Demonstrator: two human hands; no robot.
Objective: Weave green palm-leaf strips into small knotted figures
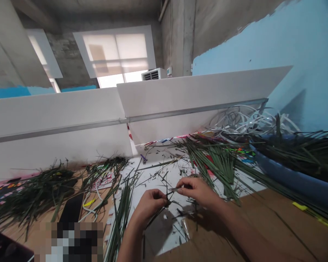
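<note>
Over the white work surface, my left hand (152, 205) is closed in a pinch around thin dark green leaf strips (167, 194). Their ends stick up and out beside the thumb. My right hand (195, 190) is closed too, its thumb and forefinger pinching a small thin greyish piece (173, 189) that points at the strips. Too little of this piece shows to name it. The two sets of fingertips are close together. Short leaf cuttings (180, 211) lie scattered under and around both hands.
Long leaf strips (123, 207) lie left of my hands, and a fan of green leaves (218, 163) lies behind on the right. A blue basin (287, 178) holds more leaves. A dark phone (71, 209), a white cable (91, 209) and a leaf heap (43, 185) are leftward. White panels (188, 94) stand behind.
</note>
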